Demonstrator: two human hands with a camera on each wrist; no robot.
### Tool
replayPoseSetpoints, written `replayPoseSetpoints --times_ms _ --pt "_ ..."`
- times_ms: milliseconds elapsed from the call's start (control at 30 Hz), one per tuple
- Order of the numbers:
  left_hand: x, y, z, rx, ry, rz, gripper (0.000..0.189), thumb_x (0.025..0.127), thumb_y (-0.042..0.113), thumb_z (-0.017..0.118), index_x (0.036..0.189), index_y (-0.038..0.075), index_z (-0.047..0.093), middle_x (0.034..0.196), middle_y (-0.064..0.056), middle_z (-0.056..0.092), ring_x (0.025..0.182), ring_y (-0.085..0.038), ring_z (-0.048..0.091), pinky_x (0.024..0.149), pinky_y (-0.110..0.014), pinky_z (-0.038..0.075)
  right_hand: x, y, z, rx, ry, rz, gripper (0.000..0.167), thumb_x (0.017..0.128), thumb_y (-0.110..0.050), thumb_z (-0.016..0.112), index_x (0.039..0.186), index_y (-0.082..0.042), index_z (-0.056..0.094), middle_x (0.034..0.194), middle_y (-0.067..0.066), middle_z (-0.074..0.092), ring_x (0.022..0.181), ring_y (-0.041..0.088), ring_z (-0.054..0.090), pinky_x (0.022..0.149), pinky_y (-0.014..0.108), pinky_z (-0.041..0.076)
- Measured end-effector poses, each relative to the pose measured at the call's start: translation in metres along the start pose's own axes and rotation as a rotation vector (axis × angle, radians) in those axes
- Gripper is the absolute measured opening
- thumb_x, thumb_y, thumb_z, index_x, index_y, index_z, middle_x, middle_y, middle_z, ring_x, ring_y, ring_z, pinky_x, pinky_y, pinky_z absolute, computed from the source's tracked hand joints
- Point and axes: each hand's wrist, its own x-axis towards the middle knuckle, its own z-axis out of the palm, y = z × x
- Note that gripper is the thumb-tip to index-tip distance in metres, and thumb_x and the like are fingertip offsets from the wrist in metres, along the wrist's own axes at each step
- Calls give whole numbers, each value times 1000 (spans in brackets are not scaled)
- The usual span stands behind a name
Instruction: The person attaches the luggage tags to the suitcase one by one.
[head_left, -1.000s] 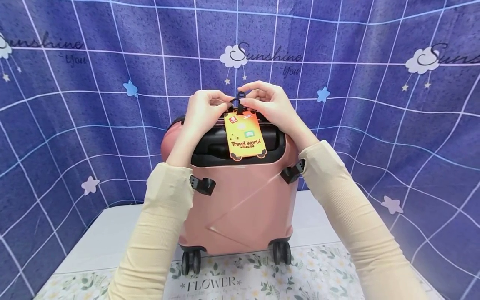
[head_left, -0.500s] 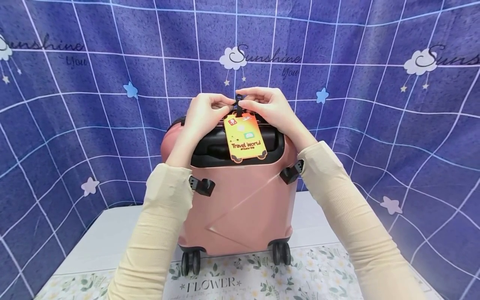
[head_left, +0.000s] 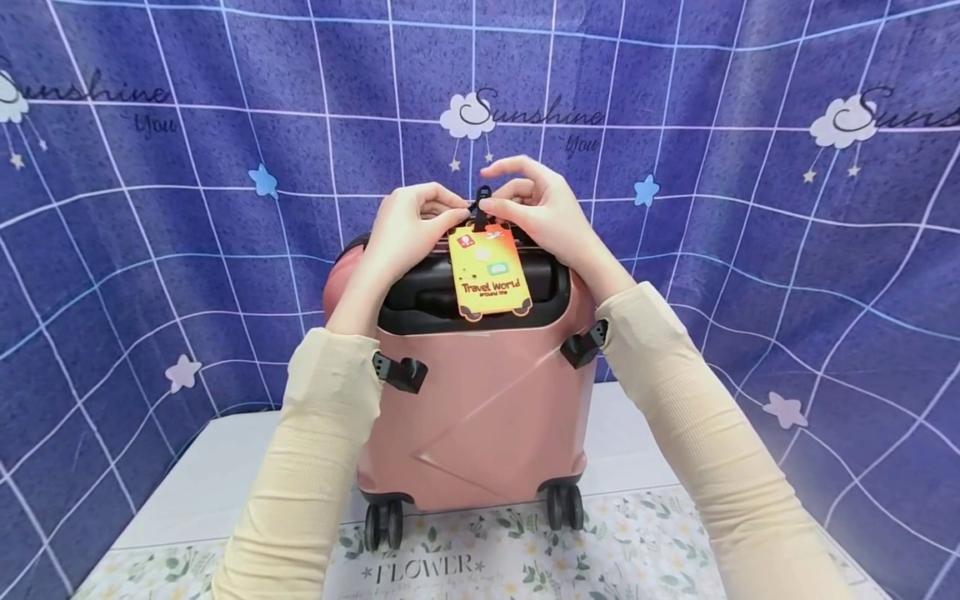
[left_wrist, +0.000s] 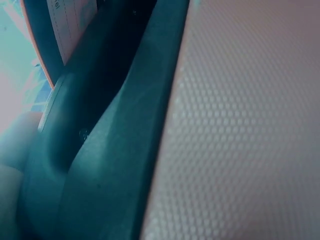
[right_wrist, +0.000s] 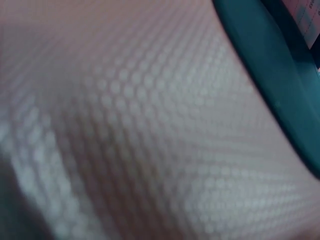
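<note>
"Head view on my monitor: what do you count, largest first?"

"One blue gridded backdrop (head_left: 225,133) at the far side, then one pink suitcase (head_left: 480,417) upright in front of it. Two hands above its top: left hand (head_left: 408,221), right hand (head_left: 543,208)."

"Smaller?"

"One yellow tag (head_left: 491,271), below and between the hands, before the suitcase's dark recess. Two wheel sets (head_left: 384,525) visible underneath. One black strap (head_left: 481,215) at the tag's upper end."

"Fingers?"

"I see left thumb and forefinger pinching the strap; the right holds it under the thumb, forefinger raised apart."
</note>
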Motion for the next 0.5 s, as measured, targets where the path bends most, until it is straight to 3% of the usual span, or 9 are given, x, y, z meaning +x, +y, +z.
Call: replayPoseSetpoints --times_ms 133,300,500 --pt "0 0 0 0 -3 -4 21 90 22 64 104 9 70 102 -8 72 92 -15 67 81 -29 52 0 -1 0 8 16 29 26 86 -16 68 110 -11 60 83 -1 69 84 24 64 76 25 50" --pt "0 -1 0 3 0 -2 21 90 22 64 105 9 70 102 -8 72 92 -15 67 82 -29 52 0 -1 -1 -50 27 55 31 86 -20 68 115 -12 66 88 -2 70 89 26 64 78 23 50" --pt "0 -1 0 -1 2 0 21 90 22 64 105 10 71 102 -7 72 93 -15 68 82 -29 52 0 -1 0 -69 24 75 32 85 -21 69 115 -12 68 95 1 72 82 13 63 74 21 51"
